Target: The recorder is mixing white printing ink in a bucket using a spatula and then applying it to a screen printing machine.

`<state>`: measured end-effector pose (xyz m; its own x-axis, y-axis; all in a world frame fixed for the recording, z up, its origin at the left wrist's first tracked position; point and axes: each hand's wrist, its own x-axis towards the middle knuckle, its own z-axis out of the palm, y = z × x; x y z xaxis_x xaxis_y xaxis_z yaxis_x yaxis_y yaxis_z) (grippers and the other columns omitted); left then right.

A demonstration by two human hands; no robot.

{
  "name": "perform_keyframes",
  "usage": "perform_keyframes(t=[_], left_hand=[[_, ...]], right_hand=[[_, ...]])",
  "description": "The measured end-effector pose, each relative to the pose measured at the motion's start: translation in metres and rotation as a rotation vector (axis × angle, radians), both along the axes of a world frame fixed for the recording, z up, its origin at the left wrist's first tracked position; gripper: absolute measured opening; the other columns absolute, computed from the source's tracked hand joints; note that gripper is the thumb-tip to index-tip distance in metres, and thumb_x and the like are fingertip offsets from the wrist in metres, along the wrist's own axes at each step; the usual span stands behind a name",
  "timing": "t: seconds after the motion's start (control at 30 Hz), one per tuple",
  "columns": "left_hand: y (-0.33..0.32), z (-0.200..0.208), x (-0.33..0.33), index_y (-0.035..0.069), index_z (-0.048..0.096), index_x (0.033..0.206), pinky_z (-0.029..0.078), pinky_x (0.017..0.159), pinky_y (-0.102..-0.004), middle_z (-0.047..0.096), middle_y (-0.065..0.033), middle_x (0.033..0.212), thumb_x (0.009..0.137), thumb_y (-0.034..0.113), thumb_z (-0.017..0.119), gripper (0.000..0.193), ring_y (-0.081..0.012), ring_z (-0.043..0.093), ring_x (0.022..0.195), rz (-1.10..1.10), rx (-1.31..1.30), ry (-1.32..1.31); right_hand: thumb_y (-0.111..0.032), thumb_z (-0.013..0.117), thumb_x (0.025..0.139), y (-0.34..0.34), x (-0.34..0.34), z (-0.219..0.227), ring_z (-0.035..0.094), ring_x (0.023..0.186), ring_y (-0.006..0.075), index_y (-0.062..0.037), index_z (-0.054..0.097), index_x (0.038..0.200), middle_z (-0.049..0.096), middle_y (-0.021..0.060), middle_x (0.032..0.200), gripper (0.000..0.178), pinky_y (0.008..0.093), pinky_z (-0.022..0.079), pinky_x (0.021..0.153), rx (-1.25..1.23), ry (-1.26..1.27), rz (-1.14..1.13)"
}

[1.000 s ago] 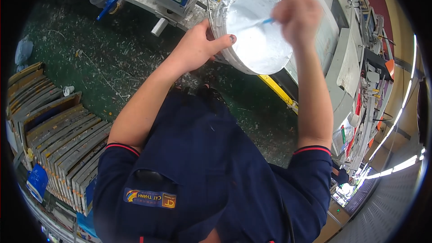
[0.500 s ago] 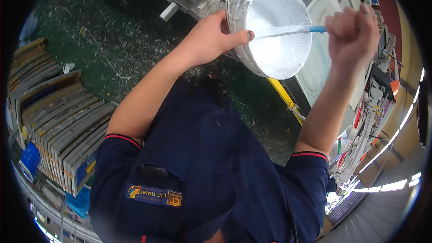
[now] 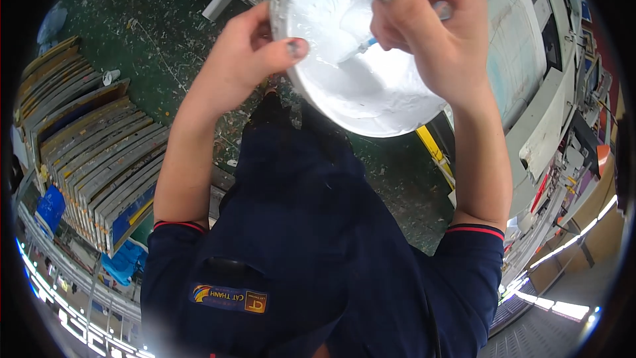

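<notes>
A white bucket (image 3: 364,124), tilted so that its mouth faces me, holds glossy white paste that also coats its inner wall. My left hand (image 3: 235,59) is closed on the bucket's left rim, thumb over the edge and the other fingers outside. Inside the mouth, my right hand (image 3: 440,36) is wrapped round a blue-handled stirring tool (image 3: 363,48). White paste covers the tool's lower part, and its tip points down-left into the bucket. The fist hides most of the handle; only its end shows beside the thumb.
To the left stands a row of flat framed panels (image 3: 99,166), packed on edge, with a blue plastic bag (image 3: 126,262) near it. A machine with a pale flat board (image 3: 513,53) lies to the right. Below the bucket runs a yellow bar (image 3: 435,149) over the speckled green floor (image 3: 149,66).
The bucket and my left hand have come closer and shifted left. My right hand has swung left from beyond the right rim to over the mouth, still gripping the tool, which now reaches deeper in.
</notes>
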<state>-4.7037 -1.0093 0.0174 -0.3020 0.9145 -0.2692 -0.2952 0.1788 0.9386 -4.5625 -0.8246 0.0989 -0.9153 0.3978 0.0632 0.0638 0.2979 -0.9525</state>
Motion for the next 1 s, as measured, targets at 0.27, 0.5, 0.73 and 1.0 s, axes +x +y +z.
perform_keyframes(t=[0.27,0.5,0.73,1.0], left_hand=[[0.004,-0.010,0.043,-0.005,0.053,0.130,0.046,0.091,-0.0287,0.064,-0.0130,0.116,0.081,0.047,0.061,0.072,-0.0197,0.062,0.107,0.457,-0.065,0.078],[0.009,-0.012,0.051,-0.004,0.048,0.133,0.045,0.101,-0.0382,0.058,-0.0157,0.129,0.088,0.045,0.054,0.067,-0.0265,0.059,0.118,0.523,-0.067,-0.013],[0.009,-0.010,0.049,-0.007,0.045,0.136,0.041,0.104,-0.0380,0.057,-0.0177,0.131,0.087,0.046,0.053,0.072,-0.0273,0.056,0.121,0.513,-0.067,0.010],[0.003,-0.001,0.032,-0.006,0.047,0.131,0.053,0.086,-0.0325,0.060,-0.0158,0.121,0.085,0.049,0.057,0.073,-0.0224,0.063,0.108,0.259,-0.081,0.150]], right_hand=[[-0.016,0.068,0.092,0.023,0.023,0.004,0.034,0.055,0.0046,-0.0060,0.044,0.065,0.039,-0.0041,0.057,0.038,0.0233,0.028,0.049,0.096,0.382,0.225],[-0.017,0.063,0.091,0.028,0.035,-0.017,0.050,0.056,0.0182,0.0002,0.048,0.070,0.052,0.0110,0.059,0.031,0.0341,0.041,0.054,-0.103,0.427,0.156],[-0.018,0.062,0.091,0.016,0.058,0.002,0.047,0.056,0.0202,0.0017,0.048,0.070,0.049,0.0138,0.060,0.031,0.0356,0.040,0.055,-0.026,0.288,0.054],[-0.019,0.066,0.092,-0.020,0.042,0.032,0.042,0.056,0.0121,-0.0004,0.051,0.070,0.048,0.0052,0.058,0.033,0.0298,0.035,0.052,0.228,0.231,-0.204]])
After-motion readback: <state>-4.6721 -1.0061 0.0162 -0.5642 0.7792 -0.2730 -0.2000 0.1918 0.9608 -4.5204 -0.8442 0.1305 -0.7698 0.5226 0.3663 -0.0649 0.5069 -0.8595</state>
